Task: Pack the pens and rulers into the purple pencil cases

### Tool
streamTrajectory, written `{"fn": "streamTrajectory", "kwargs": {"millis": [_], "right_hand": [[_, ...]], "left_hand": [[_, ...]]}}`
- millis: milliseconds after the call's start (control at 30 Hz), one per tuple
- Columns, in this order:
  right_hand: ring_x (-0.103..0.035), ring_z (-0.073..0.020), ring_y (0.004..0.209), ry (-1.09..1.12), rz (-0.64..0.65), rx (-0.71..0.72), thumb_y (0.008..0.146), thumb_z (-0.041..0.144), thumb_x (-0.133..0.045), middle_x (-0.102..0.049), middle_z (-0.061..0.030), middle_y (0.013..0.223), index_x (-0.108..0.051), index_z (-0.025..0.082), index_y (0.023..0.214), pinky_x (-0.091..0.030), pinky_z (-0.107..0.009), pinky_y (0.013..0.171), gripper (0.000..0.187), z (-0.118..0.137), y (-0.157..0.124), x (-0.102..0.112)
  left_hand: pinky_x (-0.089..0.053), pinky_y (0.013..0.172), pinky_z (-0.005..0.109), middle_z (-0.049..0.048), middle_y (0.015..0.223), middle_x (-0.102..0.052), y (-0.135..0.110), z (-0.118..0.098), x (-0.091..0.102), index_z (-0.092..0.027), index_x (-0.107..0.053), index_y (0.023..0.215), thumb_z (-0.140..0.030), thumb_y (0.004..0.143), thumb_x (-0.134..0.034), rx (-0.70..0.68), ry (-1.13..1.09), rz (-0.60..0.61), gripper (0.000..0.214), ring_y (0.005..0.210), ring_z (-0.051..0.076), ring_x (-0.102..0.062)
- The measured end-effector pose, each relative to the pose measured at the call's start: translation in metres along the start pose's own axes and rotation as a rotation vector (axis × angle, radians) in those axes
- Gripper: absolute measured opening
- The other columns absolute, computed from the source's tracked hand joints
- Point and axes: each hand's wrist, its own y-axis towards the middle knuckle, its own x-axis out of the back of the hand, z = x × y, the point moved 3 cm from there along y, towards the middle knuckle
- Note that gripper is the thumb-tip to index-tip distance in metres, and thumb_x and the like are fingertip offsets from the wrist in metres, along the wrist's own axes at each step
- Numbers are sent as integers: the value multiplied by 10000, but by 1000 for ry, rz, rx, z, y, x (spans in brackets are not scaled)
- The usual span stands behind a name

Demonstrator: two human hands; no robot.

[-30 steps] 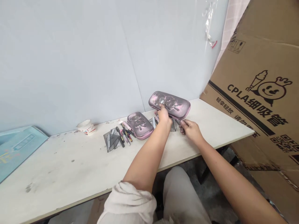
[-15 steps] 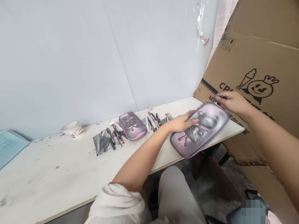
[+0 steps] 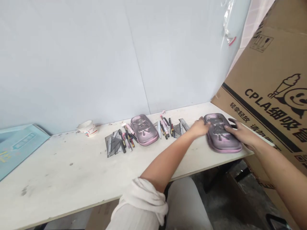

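A shiny grey-pink pencil case [image 3: 219, 135] with a raised cartoon figure lies at the right end of the table, closed as far as its visible sides show. My left hand [image 3: 200, 127] grips its left edge, thumb on the lid. On the opposite edge is my right hand [image 3: 241, 132], its thumb on top and the index finger apart from it; the other fingers are hidden. A second matching pencil case [image 3: 144, 129] rests farther left, between two groups of stationery. Pens [image 3: 128, 137] and dark rulers [image 3: 114, 145] lie on its left, with more pens [image 3: 165, 126] and rulers [image 3: 183, 126] on its right.
A paper cup [image 3: 88, 128] stands near the wall, and a light blue folder or bag [image 3: 24, 147] lies at the far left. A large cardboard box [image 3: 268, 73] leans beside the right end of the white table [image 3: 83, 179]. A tiny pink item [image 3: 163, 112] sits by the wall.
The held pencil case has gone from tilted above the table edge to lying on the tabletop. My right hand has moved from its upper corner to its right side. The view has shifted right.
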Motion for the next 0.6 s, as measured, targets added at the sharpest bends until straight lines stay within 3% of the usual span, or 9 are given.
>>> {"fn": "streamTrajectory", "kwargs": {"millis": [33, 133, 200, 267, 367, 467, 533, 600], "right_hand": [[-574, -265, 1054, -23, -23, -15, 745, 510, -545, -523, -172, 1257, -405, 178, 1291, -496, -387, 836, 654, -8, 8, 1], [-579, -263, 1044, -165, -47, 27, 767, 466, -525, -576, -154, 1201, -501, 158, 1204, -470, -400, 869, 535, -11, 37, 1], [-582, -257, 1035, -288, -34, 81, 789, 426, -503, -591, -153, 1177, -500, 140, 1211, -454, -400, 883, 510, 4, 54, -11], [-573, -252, 1039, -430, -7, 178, 818, 387, -467, -587, -164, 1167, -490, 116, 1225, -433, -398, 901, 489, 30, 62, -36], [-509, -292, 1099, -688, -18, 404, 849, 390, -426, -548, -212, 1170, -527, 92, 1179, -395, -443, 913, 456, 79, 47, -91], [-389, -334, 1207, -799, 124, 697, 830, 528, -426, -498, -195, 1237, -572, 128, 1096, -337, -515, 946, 502, 118, 13, -152], [-324, -330, 1253, -851, 197, 880, 806, 555, -458, -492, -197, 1230, -579, 124, 1069, -231, -560, 1005, 519, 131, -8, -183], [-341, -324, 1232, -881, 214, 933, 792, 566, -477, -516, -199, 1169, -590, 111, 1040, -189, -565, 1021, 531, 133, -19, -199]], "left_hand": [[-393, 943, 296, 151, 1269, -529, 1, 9, 15, -135, -402, 1289, -453, 867, -354, 14, 189, -30, 531, 1160, 228, -511], [-345, 991, 333, 163, 1296, -475, -3, 42, 72, -140, -438, 1260, -395, 879, -330, 105, 329, -135, 471, 1199, 236, -463], [-338, 979, 427, 198, 1268, -465, -11, 68, 107, -126, -463, 1225, -373, 874, -324, 198, 415, -199, 452, 1189, 294, -455], [-325, 961, 498, 216, 1238, -466, -21, 92, 130, -123, -469, 1214, -364, 861, -338, 265, 496, -231, 447, 1180, 335, -445], [-275, 980, 540, 209, 1217, -480, -33, 116, 142, -133, -500, 1182, -385, 841, -376, 296, 589, -210, 441, 1186, 352, -424], [-188, 1016, 566, 209, 1224, -486, -37, 127, 138, -137, -523, 1160, -420, 829, -397, 298, 640, -166, 453, 1204, 350, -402], [-122, 1029, 585, 213, 1237, -485, -37, 130, 135, -143, -525, 1166, -442, 827, -398, 292, 646, -144, 469, 1221, 350, -382], [-77, 1030, 600, 216, 1246, -486, -37, 131, 134, -148, -522, 1174, -462, 819, -411, 278, 627, -131, 487, 1235, 356, -365]]}}
